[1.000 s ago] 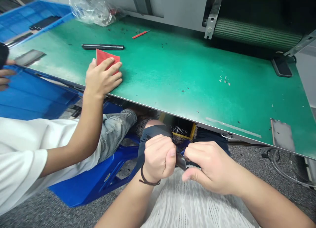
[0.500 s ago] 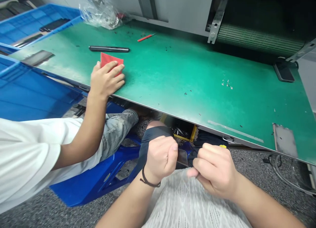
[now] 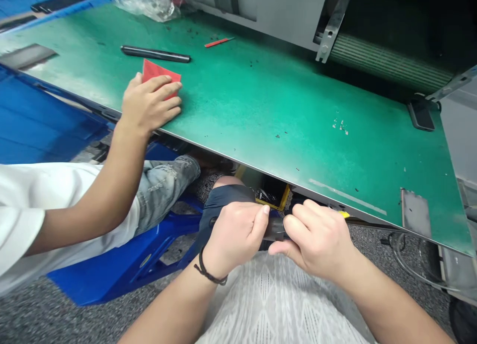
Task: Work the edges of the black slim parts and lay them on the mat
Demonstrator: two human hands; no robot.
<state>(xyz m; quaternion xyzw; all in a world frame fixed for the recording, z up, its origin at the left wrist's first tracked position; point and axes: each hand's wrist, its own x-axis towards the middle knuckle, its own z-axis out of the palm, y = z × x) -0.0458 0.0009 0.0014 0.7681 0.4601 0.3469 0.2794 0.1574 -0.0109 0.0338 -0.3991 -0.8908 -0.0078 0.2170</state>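
Left hand and right hand are right up close, both pinching a dark metal piece low in the middle of the frame, just under the edge of the green surface. Piece is in hand, not set down.

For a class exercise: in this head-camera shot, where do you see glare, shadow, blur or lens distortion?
Head view: glare pales the green bench mat toward its left end; deep shadow dims the yellow bin under the bench; wide-angle distortion seems to stretch the right forearm; the left hand and right hand show little blur.
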